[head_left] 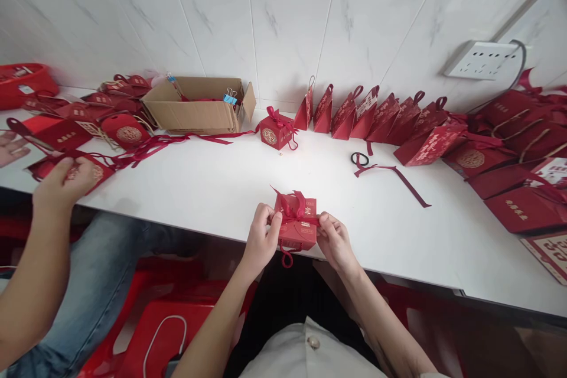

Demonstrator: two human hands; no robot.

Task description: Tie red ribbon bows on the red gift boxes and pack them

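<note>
Close to the table's front edge sits a small red gift box (299,237) with gold and white lettering. A dark red ribbon (296,207) is looped in a bow across its top, and a twisted cord loop (287,258) hangs from its near side. My left hand (262,235) pinches the ribbon at the box's left side, its fingers against the box. On the opposite side my right hand (335,240) is closed on the other part of the ribbon between thumb and fingers. The ribbon ends inside both grips are hidden.
Beyond stands another tied red box (275,131), with a cardboard box (199,109) left of it. Red triangular boxes (345,117) line the wall. A black hair tie (359,159) and ribbon scrap (410,188) lie right. A co-worker's hand (66,183) handles a red box at left.
</note>
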